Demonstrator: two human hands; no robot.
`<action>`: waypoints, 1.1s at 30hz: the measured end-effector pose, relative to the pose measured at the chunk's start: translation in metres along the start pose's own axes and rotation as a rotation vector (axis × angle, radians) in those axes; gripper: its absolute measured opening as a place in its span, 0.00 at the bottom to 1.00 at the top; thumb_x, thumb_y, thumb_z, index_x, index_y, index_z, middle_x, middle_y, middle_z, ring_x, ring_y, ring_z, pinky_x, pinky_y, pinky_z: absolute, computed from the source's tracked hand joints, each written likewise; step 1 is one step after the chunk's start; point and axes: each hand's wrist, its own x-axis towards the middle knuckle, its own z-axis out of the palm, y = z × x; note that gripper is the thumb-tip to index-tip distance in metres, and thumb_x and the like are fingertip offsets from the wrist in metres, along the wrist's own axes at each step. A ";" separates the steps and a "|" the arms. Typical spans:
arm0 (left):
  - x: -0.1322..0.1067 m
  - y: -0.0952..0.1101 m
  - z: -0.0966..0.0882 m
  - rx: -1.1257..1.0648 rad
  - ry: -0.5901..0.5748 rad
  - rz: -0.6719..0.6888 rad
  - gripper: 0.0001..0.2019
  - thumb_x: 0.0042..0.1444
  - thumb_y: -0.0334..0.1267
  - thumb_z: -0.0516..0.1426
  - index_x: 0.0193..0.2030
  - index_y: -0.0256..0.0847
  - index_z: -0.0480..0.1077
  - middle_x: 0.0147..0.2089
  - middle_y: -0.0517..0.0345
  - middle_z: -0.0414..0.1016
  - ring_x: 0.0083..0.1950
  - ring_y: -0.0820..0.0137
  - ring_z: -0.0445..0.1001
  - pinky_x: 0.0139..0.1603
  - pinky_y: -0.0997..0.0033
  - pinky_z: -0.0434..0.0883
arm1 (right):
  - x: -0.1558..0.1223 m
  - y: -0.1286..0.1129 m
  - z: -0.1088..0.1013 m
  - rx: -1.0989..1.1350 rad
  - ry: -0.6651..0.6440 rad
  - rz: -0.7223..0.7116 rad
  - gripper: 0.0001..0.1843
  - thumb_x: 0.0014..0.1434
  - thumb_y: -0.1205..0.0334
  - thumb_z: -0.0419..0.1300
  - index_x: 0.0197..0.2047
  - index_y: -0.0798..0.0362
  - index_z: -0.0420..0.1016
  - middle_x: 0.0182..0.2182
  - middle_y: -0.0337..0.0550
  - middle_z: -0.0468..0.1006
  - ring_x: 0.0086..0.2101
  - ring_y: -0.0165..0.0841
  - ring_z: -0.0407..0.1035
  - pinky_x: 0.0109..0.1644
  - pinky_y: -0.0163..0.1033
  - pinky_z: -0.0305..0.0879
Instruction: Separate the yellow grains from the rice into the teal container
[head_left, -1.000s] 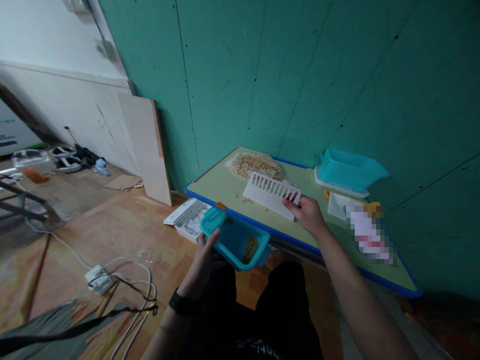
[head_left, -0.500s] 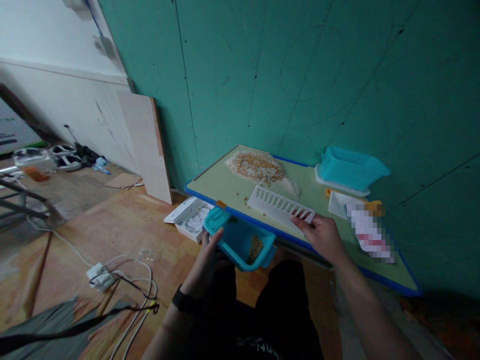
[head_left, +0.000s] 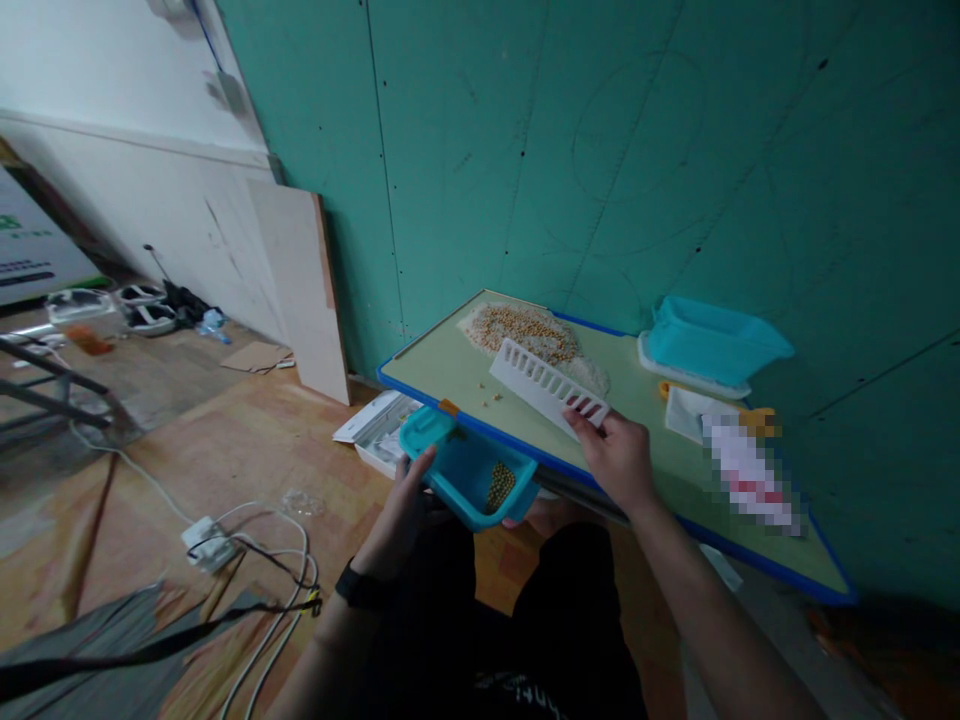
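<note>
My left hand (head_left: 405, 500) grips the left end of a blue plastic container (head_left: 463, 475), holding it just below the board's front edge. Small greenish beans (head_left: 500, 487) lie gathered at its right end. In my right hand (head_left: 619, 455) is a white slotted plastic strip (head_left: 541, 392), held by its right end over the board. The strip's far end reaches the edge of a heap of white grains and yellow beans (head_left: 525, 332). A few loose beans (head_left: 491, 400) lie in front of the heap. The fingers under the container are hidden.
The blue-edged board (head_left: 675, 480) stands against a green wall. On its right are a second blue container (head_left: 712, 340) on a white lid, a white and yellow tool (head_left: 684, 412) and a blurred packet (head_left: 754, 475). Cables and a power strip (head_left: 210, 543) lie on the floor.
My right hand has moved the white strip left and away from me, closer to the heap. The blue container has shifted slightly left. The view has turned a little.
</note>
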 end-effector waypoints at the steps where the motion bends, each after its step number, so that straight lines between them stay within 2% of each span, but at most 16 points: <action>1: 0.001 0.002 -0.003 0.016 -0.005 0.006 0.41 0.69 0.62 0.71 0.79 0.52 0.62 0.67 0.37 0.84 0.52 0.46 0.93 0.50 0.44 0.91 | 0.011 0.004 0.007 0.011 -0.018 -0.009 0.28 0.72 0.33 0.64 0.38 0.48 0.91 0.34 0.56 0.93 0.37 0.51 0.88 0.40 0.44 0.79; 5: 0.003 0.009 -0.018 0.029 -0.046 0.057 0.43 0.68 0.64 0.72 0.80 0.51 0.61 0.59 0.44 0.85 0.47 0.52 0.92 0.44 0.55 0.90 | 0.040 0.013 0.032 0.044 -0.098 -0.054 0.25 0.72 0.37 0.66 0.39 0.48 0.92 0.35 0.53 0.93 0.37 0.49 0.87 0.40 0.43 0.78; 8: 0.003 0.013 -0.025 0.033 -0.065 0.062 0.41 0.69 0.63 0.71 0.79 0.51 0.62 0.60 0.43 0.84 0.49 0.52 0.92 0.43 0.57 0.89 | 0.040 0.013 0.038 0.068 -0.136 -0.076 0.22 0.72 0.39 0.68 0.40 0.48 0.92 0.35 0.52 0.94 0.37 0.49 0.88 0.41 0.43 0.80; 13: 0.002 0.013 -0.025 0.035 -0.062 0.034 0.40 0.73 0.62 0.68 0.83 0.54 0.61 0.67 0.39 0.84 0.54 0.51 0.92 0.43 0.60 0.89 | 0.013 0.005 0.026 0.161 -0.152 -0.122 0.20 0.74 0.41 0.68 0.46 0.47 0.95 0.41 0.51 0.95 0.40 0.50 0.91 0.42 0.44 0.84; 18: 0.001 0.008 -0.026 -0.036 -0.083 0.012 0.42 0.71 0.60 0.71 0.84 0.54 0.62 0.72 0.37 0.83 0.62 0.46 0.91 0.50 0.52 0.91 | -0.021 -0.009 0.013 0.156 -0.185 -0.190 0.15 0.76 0.49 0.67 0.51 0.45 0.95 0.43 0.48 0.96 0.41 0.47 0.92 0.44 0.42 0.86; 21: 0.002 0.007 -0.028 -0.044 -0.093 0.006 0.42 0.71 0.59 0.71 0.85 0.58 0.62 0.71 0.40 0.84 0.62 0.47 0.91 0.51 0.50 0.91 | -0.025 -0.003 0.006 0.143 -0.152 -0.224 0.14 0.77 0.51 0.67 0.53 0.44 0.95 0.45 0.47 0.96 0.42 0.46 0.92 0.47 0.42 0.86; 24: 0.003 0.004 -0.026 -0.031 -0.059 -0.001 0.39 0.72 0.58 0.70 0.83 0.57 0.64 0.69 0.41 0.85 0.59 0.48 0.92 0.50 0.51 0.91 | 0.003 0.021 -0.005 0.082 -0.053 -0.186 0.16 0.74 0.48 0.69 0.51 0.46 0.95 0.43 0.48 0.96 0.40 0.48 0.92 0.45 0.44 0.85; 27: 0.005 -0.002 -0.018 -0.008 0.001 -0.006 0.35 0.72 0.56 0.69 0.80 0.57 0.64 0.70 0.42 0.84 0.58 0.48 0.92 0.51 0.50 0.91 | 0.057 0.053 -0.014 0.046 0.009 -0.061 0.20 0.68 0.42 0.73 0.44 0.50 0.95 0.39 0.51 0.95 0.38 0.51 0.90 0.42 0.47 0.83; 30: 0.008 -0.012 -0.013 0.012 0.029 -0.035 0.37 0.73 0.56 0.69 0.82 0.58 0.61 0.72 0.42 0.82 0.60 0.48 0.91 0.55 0.49 0.90 | 0.108 0.078 -0.015 0.089 0.015 0.046 0.22 0.62 0.39 0.76 0.38 0.52 0.93 0.35 0.52 0.93 0.39 0.51 0.88 0.41 0.47 0.81; 33: 0.015 -0.022 -0.015 0.034 0.050 -0.053 0.40 0.72 0.56 0.69 0.84 0.60 0.58 0.76 0.42 0.79 0.61 0.47 0.91 0.55 0.48 0.90 | 0.129 0.093 -0.010 0.098 0.020 0.111 0.22 0.58 0.39 0.78 0.34 0.52 0.92 0.31 0.50 0.92 0.36 0.50 0.86 0.38 0.45 0.79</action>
